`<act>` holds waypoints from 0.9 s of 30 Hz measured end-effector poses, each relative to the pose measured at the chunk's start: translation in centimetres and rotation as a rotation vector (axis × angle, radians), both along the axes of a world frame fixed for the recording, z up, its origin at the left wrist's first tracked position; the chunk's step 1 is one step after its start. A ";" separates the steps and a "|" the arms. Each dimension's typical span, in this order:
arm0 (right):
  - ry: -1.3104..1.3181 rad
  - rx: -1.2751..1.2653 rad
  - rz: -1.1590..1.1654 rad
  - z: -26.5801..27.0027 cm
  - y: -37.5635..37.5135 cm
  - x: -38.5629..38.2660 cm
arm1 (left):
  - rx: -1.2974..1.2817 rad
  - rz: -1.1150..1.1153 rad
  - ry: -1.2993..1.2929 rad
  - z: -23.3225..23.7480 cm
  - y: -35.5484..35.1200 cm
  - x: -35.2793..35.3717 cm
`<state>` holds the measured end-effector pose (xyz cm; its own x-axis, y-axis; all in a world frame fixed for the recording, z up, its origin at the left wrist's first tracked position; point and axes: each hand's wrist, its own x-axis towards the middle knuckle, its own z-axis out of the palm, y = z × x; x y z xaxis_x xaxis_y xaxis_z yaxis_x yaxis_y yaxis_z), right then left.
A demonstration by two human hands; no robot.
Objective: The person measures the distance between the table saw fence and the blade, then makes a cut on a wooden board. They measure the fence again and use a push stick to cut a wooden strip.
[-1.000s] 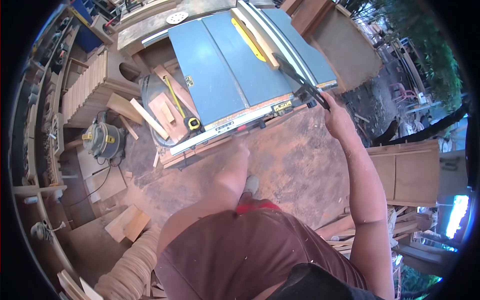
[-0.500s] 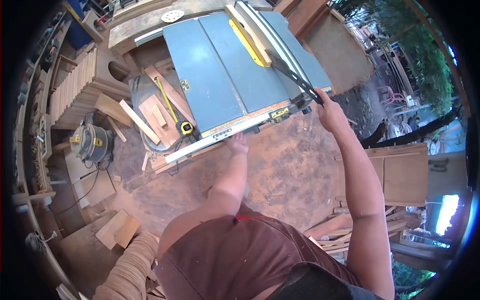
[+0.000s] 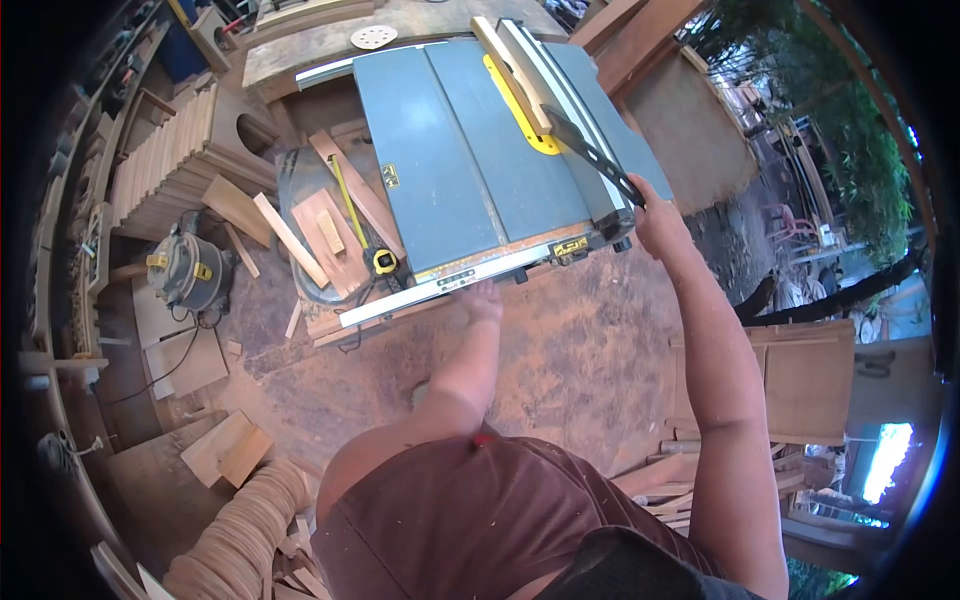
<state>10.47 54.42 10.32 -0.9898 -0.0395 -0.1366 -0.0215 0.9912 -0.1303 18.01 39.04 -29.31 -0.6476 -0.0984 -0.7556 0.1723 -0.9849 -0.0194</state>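
My right hand (image 3: pixel 656 222) is closed around the handle of a black push stick (image 3: pixel 593 157) with holes along it. The stick's far tip meets the near end of a narrow wood strip (image 3: pixel 513 72). That strip lies on the blue-grey table saw top (image 3: pixel 450 140), along the rip fence (image 3: pixel 565 110) and beside the yellow throat plate (image 3: pixel 515 97). The blade is not visible. My left hand (image 3: pixel 482 302) rests against the saw's front rail (image 3: pixel 420 294), its fingers partly hidden at the edge and seemingly outstretched, with nothing seen in them.
Left of the saw lie a yellow tape measure (image 3: pixel 383 262) and wood offcuts (image 3: pixel 320 240). A shop vacuum (image 3: pixel 190 268) stands on the floor farther left, near stacked wooden panels (image 3: pixel 180 150). Behind the saw is a workbench (image 3: pixel 300 50). Round wooden pieces (image 3: pixel 240 525) are stacked at lower left.
The wood strip and push stick have advanced a little along the fence, away from me. My left hand stays at the front rail. The whole view has shifted slightly.
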 end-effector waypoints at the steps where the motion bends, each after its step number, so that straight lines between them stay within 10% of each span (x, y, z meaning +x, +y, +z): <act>1: 0.008 -0.012 0.002 -0.1 -0.1 -0.2 | -0.001 0.002 0.000 0.1 0.0 0.1; 16: 0.069 -0.163 0.093 0.4 -6.2 -9.9 | 0.025 -0.053 0.006 0.4 -0.7 0.8; 20: -0.015 -0.229 0.112 0.5 -9.3 -19.4 | -0.415 -0.603 0.134 0.0 -6.7 7.8; 23: -0.010 -0.264 0.237 -0.2 -12.7 -29.6 | -0.575 -1.003 -0.247 1.9 -14.1 16.3; 24: 0.232 -0.296 0.303 -1.9 -13.7 -34.6 | -1.085 -1.118 -0.460 -11.9 -17.9 22.1; 27: 0.618 -0.559 0.218 1.4 -15.9 -34.7 | -1.003 -0.891 -0.628 -3.4 -21.4 32.5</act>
<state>-24.20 38.50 11.75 -0.8425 -0.1381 0.5207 -0.4320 0.7507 -0.4998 50.47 17.62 -32.67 -0.3742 -0.4908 -0.7868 -0.7590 -0.3253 0.5639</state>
